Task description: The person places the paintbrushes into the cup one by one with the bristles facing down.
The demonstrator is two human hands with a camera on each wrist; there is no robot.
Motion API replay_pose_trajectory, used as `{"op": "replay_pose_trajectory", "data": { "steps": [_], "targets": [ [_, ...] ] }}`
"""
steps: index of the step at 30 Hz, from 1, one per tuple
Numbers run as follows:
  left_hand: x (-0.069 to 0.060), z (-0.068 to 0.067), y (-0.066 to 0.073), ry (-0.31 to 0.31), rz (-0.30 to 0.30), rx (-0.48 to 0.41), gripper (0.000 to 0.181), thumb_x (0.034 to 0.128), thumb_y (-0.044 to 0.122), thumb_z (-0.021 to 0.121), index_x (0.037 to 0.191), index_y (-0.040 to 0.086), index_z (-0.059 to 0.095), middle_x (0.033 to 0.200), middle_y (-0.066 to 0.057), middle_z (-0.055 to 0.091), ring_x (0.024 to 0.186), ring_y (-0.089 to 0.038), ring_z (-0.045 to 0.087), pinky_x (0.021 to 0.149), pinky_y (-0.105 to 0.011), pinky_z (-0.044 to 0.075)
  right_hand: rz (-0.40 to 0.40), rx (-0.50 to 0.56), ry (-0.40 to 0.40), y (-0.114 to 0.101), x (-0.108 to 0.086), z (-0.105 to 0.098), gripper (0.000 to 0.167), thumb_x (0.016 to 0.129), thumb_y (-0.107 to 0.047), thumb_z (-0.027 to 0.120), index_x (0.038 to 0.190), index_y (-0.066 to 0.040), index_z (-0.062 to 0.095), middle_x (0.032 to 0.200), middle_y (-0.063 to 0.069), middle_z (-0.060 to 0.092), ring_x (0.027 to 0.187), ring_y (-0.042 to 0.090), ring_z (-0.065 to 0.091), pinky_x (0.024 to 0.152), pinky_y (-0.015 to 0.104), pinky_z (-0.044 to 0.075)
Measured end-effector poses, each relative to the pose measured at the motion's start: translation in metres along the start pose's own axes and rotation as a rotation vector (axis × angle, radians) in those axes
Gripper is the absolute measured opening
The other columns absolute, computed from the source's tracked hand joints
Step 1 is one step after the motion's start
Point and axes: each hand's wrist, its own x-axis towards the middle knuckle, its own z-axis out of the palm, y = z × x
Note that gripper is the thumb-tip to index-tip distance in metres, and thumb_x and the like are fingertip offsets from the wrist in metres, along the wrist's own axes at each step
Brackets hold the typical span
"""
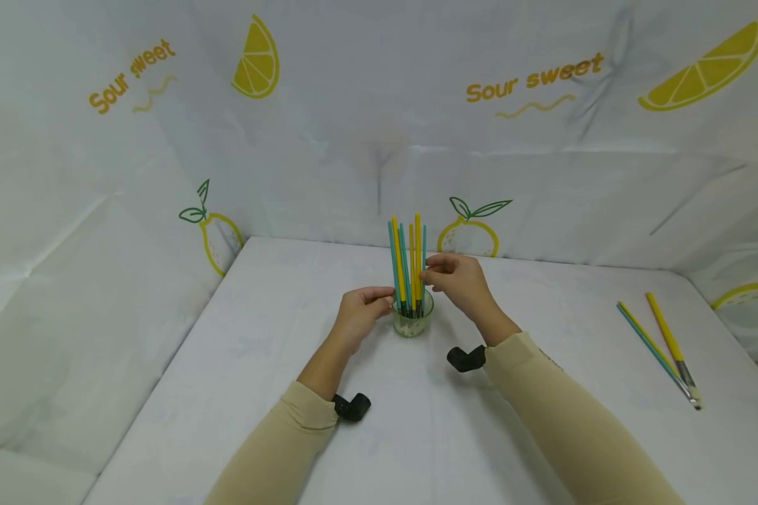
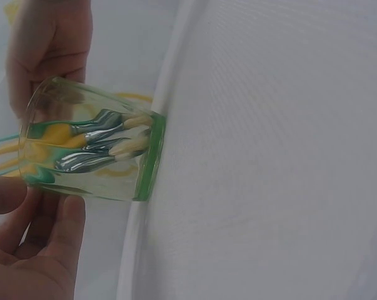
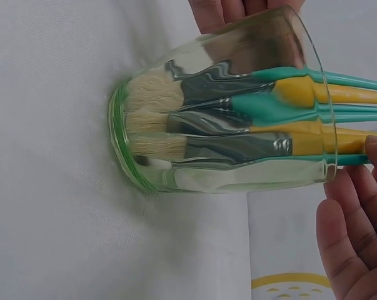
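Note:
A clear glass with a green-tinted base stands upright on the white table. Several paintbrushes with teal and yellow handles stand in it, bristles down, as the right wrist view shows through the glass. At the glass's left side my left hand holds it near the rim, thumb and fingers bent. From the right, my right hand pinches a paintbrush handle just above the rim. Which handle lies between its fingertips is partly hidden by the thumb.
To the right on the table lie a thick yellow paintbrush and, beside it, thin teal and yellow brushes. A white sheet printed with lemons and lettering rises behind the table. Black wrist mounts stick out from both sleeves.

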Motion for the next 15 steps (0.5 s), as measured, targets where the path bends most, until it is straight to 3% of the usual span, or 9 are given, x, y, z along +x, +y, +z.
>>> {"op": "replay_pose_trajectory", "data": {
  "steps": [8,15],
  "targets": [
    [0.002,0.001,-0.004,0.019,-0.002,-0.001,0.023,0.096,0.01,0.062,0.116,0.001,0.07,0.119,-0.012,0.067,0.104,-0.019,0.067,0.091,-0.029,0.056,-0.021,-0.028,0.0,0.0,-0.002,-0.012,0.033,0.09,-0.024,0.07,0.118,-0.007,0.067,0.106,0.011,0.072,0.093,0.022,0.07,0.083,0.043,0.059],
    [0.003,0.0,-0.003,0.011,-0.018,-0.004,0.025,0.0961,0.01,0.061,0.118,0.0,0.069,0.12,-0.013,0.066,0.105,-0.02,0.067,0.091,-0.028,0.056,0.014,-0.116,0.001,0.011,-0.006,-0.051,0.037,0.094,-0.029,0.065,0.125,-0.009,0.063,0.114,0.01,0.071,0.099,0.021,0.068,0.08,0.031,0.059]
  ]
}}
